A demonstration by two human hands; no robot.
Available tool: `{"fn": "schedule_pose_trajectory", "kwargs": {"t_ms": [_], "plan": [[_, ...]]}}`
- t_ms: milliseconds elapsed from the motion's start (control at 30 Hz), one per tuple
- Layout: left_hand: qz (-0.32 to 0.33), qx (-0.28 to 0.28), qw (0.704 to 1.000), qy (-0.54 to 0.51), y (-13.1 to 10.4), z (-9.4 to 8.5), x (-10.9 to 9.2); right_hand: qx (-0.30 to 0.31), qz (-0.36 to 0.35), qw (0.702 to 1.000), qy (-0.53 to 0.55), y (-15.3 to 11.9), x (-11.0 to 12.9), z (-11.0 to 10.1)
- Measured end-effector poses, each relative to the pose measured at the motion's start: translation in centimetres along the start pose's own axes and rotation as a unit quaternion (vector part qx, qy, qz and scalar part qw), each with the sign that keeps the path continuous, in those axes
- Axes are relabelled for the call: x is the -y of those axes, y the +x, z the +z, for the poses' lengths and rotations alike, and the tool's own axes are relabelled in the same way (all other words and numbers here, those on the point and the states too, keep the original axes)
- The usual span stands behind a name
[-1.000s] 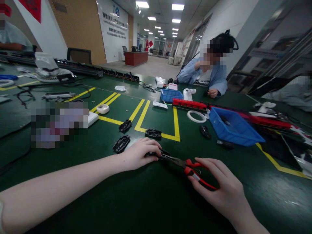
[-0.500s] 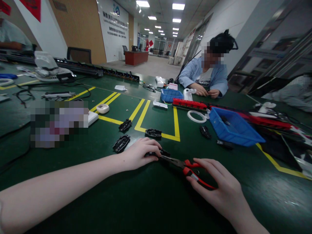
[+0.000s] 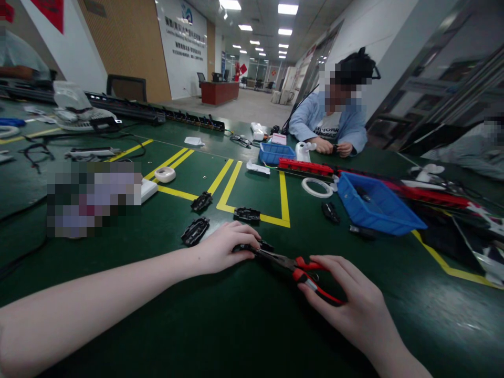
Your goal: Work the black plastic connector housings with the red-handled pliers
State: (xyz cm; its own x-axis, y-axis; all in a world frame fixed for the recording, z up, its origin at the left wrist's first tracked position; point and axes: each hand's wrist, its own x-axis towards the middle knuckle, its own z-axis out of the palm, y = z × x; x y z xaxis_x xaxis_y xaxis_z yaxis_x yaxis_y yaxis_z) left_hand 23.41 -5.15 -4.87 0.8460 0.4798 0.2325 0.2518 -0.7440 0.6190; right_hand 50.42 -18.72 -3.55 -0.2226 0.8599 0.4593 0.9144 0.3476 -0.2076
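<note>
Though dark, glossy green table [image 3: 252, 331] under pliers [image 3: 290, 263], red desk [image 3: 219, 93] beyond.

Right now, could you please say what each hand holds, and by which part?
The right hand holds pliers by their red handles; the left hand holds a black piece, its exact grip hidden.

Worktop [image 3: 220, 325] is dark green, marked with yellow lines [image 3: 179, 192]. Two black shells [image 3: 247, 214] sit on the lines; a third shell [image 3: 196, 231] lies nearer, on plain green. Right side: white ring [image 3: 318, 196], large blue bin [image 3: 388, 218], red strip [image 3: 305, 167]. Left: cream oval object [image 3: 165, 175]. Small blue bin [image 3: 277, 154] sits farther back.
</note>
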Motion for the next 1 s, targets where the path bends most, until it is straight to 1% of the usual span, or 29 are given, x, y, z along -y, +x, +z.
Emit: {"fn": "schedule_pose_trajectory", "kwargs": {"t_ms": [167,333,567,767,1000], "plan": [[-0.003,-0.006,1.0,-0.005,0.0,-0.1,-0.3,-0.002,-0.009,1.0,0.003,0.1,0.4,0.2],[-0.008,0.003,1.0,-0.003,-0.1,-0.4,-0.9,0.013,0.008,1.0,0.014,0.2,0.7,0.1],[-0.011,0.012,1.0,0.008,-0.1,-0.6,-1.1,0.006,-0.023,1.0,-0.008,0.3,0.3,-0.4],[0.004,0.012,1.0,0.022,-0.1,-0.3,-0.9,0.021,-0.029,0.999,-0.011,0.2,0.0,-0.5],[0.005,0.006,1.0,0.022,-0.1,-0.3,-0.8,0.028,-0.005,1.0,0.001,0.1,0.3,-0.1]]}}
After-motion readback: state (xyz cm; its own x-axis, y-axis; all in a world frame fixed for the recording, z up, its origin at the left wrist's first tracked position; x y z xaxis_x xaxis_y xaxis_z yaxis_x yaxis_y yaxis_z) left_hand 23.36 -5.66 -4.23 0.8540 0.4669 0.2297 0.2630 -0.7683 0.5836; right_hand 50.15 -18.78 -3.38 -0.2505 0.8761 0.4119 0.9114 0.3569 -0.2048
